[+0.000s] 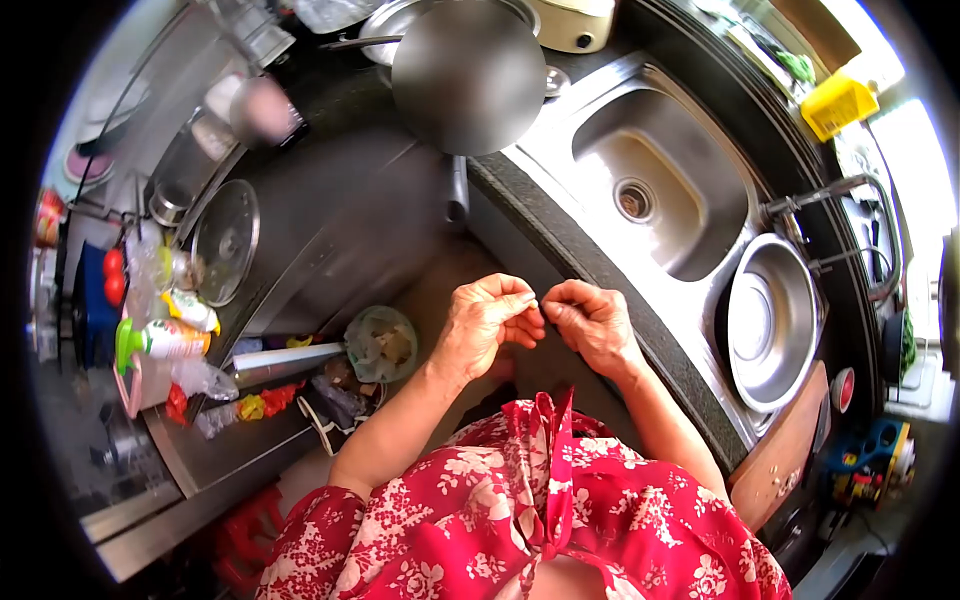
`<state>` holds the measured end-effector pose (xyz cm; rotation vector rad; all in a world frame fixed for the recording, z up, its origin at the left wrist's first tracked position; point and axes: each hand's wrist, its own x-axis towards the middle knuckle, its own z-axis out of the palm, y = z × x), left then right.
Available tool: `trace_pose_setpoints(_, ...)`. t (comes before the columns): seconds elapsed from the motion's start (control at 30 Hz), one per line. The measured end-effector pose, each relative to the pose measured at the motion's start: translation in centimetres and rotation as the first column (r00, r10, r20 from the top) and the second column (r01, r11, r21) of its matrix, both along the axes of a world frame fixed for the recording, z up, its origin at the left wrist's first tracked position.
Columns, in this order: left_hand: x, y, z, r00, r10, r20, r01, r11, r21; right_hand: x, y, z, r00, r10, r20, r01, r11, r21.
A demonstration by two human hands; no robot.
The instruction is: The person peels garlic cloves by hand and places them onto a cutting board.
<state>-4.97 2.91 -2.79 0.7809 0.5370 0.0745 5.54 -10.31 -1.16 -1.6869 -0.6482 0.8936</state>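
My left hand [480, 322] and my right hand [590, 325] are close together in front of my body, thumb pressed to fingers on each. Between the fingertips there may be something tiny, but I cannot make it out. Below and to the left of my left hand stands a small waste bin [381, 345] lined with a thin plastic bag, with scraps inside. The dark speckled counter edge [640, 315] runs just beyond my right hand. Past that edge lies a steel sink [680, 185].
A steel basin [772, 320] rests at the sink's near end, beside the faucet [850, 185]. Closer to me is a wooden cutting board [780, 450] with crumbs. On the left are a glass lid [226, 243] and a spray bottle [165, 338]. A blurred round grey shape [468, 75] covers the far counter corner.
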Motion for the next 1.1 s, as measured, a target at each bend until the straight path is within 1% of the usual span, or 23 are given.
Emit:
trace_pose_setpoints(0.07, 0.6, -1.2, 0.2, 0.999, -0.018, -0.029, 0.019, 0.999, 0.03, -0.3, -1.0, 0.0, 0.981, 0.01, 0.191, -0.019, 0.999, 0.049)
trace_pose_setpoints(0.13, 1.0, -1.8, 0.1, 0.998, -0.036, -0.059, 0.048, 0.976, 0.211, -0.6, -1.6, 0.2, 0.995, -0.029, 0.092, 0.026, 0.999, 0.03)
trace_pose_setpoints(0.2, 2.0, -3.4, 0.1, 0.991, -0.095, -0.098, 0.125, 0.917, 0.379, 0.1, -3.4, 0.7, 0.989, -0.023, 0.149, 0.02, 1.0, 0.023)
trace_pose_setpoints(0.23, 1.7, -3.7, 0.1, 0.993, -0.083, -0.081, 0.11, 0.896, 0.429, -0.1, -3.6, 0.8, 0.998, -0.011, 0.069, 0.007, 0.999, 0.052)
trace_pose_setpoints(0.27, 3.4, -6.5, 0.0, 0.982, -0.173, -0.079, 0.19, 0.889, 0.416, 0.1, -7.1, 1.2, 0.994, -0.112, 0.002, 0.112, 0.992, 0.055)
trace_pose_setpoints(0.33, 2.8, -5.7, -0.1, 0.978, -0.173, -0.118, 0.209, 0.837, 0.505, 0.2, -6.4, -0.6, 0.997, -0.021, 0.072, 0.012, 0.993, 0.115)
trace_pose_setpoints(0.37, 4.0, -8.6, -0.3, 0.963, -0.25, -0.103, 0.269, 0.831, 0.487, 0.3, -9.7, -1.0, 0.978, -0.108, 0.176, 0.093, 0.992, 0.087)
trace_pose_setpoints(0.4, 3.9, -8.4, -0.4, 0.966, -0.244, -0.087, 0.257, 0.863, 0.435, 0.4, -9.5, -1.4, 0.963, -0.089, 0.255, 0.072, 0.995, 0.075)
trace_pose_setpoints(0.43, 3.7, -7.2, -0.5, 0.96, -0.274, -0.064, 0.276, 0.878, 0.391, 0.3, -8.4, -1.8, 0.961, -0.092, 0.26, 0.071, 0.994, 0.088)
trace_pose_setpoints(0.47, 3.3, -8.2, -0.5, 0.94, -0.338, -0.048, 0.334, 0.882, 0.331, -0.8, -9.9, -1.9, 0.958, -0.127, 0.256, 0.108, 0.99, 0.087)
trace_pose_setpoints(0.5, 3.7, -8.5, -0.2, 0.934, -0.356, -0.037, 0.346, 0.874, 0.341, -0.8, -10.3, -1.5, 0.968, -0.146, 0.206, 0.125, 0.986, 0.11)
trace_pose_setpoints(0.6, 5.8, -14.1, 0.5, 0.901, -0.43, -0.054, 0.42, 0.835, 0.357, 0.4, -16.5, -1.1, 0.955, -0.228, 0.188, 0.202, 0.969, 0.145)
trace_pose_setpoints(0.67, 6.7, -18.5, 0.9, 0.87, -0.493, -0.018, 0.474, 0.826, 0.305, 0.2, -21.2, -1.0, 0.953, -0.301, -0.039, 0.301, 0.922, 0.243)
trace_pose_setpoints(0.73, 7.8, -22.9, 1.4, 0.84, -0.543, 0.008, 0.529, 0.821, 0.215, 0.4, -25.7, -1.1, 0.852, -0.289, -0.436, 0.466, 0.798, 0.383)
trace_pose_setpoints(0.77, 8.8, -25.6, 1.6, 0.812, -0.583, 0.015, 0.573, 0.802, 0.169, 1.0, -29.1, -0.9, 0.818, -0.382, -0.43, 0.52, 0.81, 0.27)
trace_pose_setpoints(0.8, 9.2, -28.2, 2.0, 0.782, -0.623, 0.021, 0.617, 0.778, 0.116, 0.8, -32.0, -1.2, 0.738, -0.402, -0.543, 0.576, 0.793, 0.196)
trace_pose_setpoints(0.87, 9.9, -34.0, 1.7, 0.74, -0.672, 0.01, 0.669, 0.738, 0.088, 0.2, -38.3, -2.0, 0.6, -0.462, -0.654, 0.727, 0.656, 0.204)
trace_pose_setpoints(0.9, 10.2, -36.9, 1.7, 0.701, -0.713, -0.014, 0.708, 0.695, 0.126, -0.3, -41.7, -2.6, 0.572, -0.495, -0.654, 0.76, 0.619, 0.197)
trace_pose_setpoints(0.93, 10.3, -39.8, 1.7, 0.662, -0.748, -0.044, 0.744, 0.65, 0.155, -1.0, -44.9, -2.4, 0.495, -0.614, -0.615, 0.815, 0.574, 0.083)
trace_pose_setpoints(0.97, 10.5, -42.3, 1.4, 0.613, -0.789, -0.042, 0.773, 0.588, 0.24, -1.5, -48.2, -2.6, 0.431, -0.685, -0.587, 0.866, 0.497, 0.056)
trace_pose_setpoints(1.0, 10.7, -44.7, 0.9, 0.561, -0.826, -0.044, 0.791, 0.52, 0.322, -2.2, -51.2, -2.6, 0.397, -0.777, -0.489, 0.898, 0.44, 0.03)
trace_pose_setpoints(1.07, 10.9, -48.9, -1.0, 0.57, -0.82, -0.039, 0.65, 0.421, 0.633, -3.6, -56.7, -3.0, 0.36, -0.886, -0.292, 0.93, 0.367, 0.032)
trace_pose_setpoints(1.1, 12.1, -50.4, -1.6, 0.591, -0.805, -0.055, 0.636, 0.424, 0.645, -3.1, -58.6, -4.0, 0.367, -0.89, -0.27, 0.93, 0.36, 0.078)
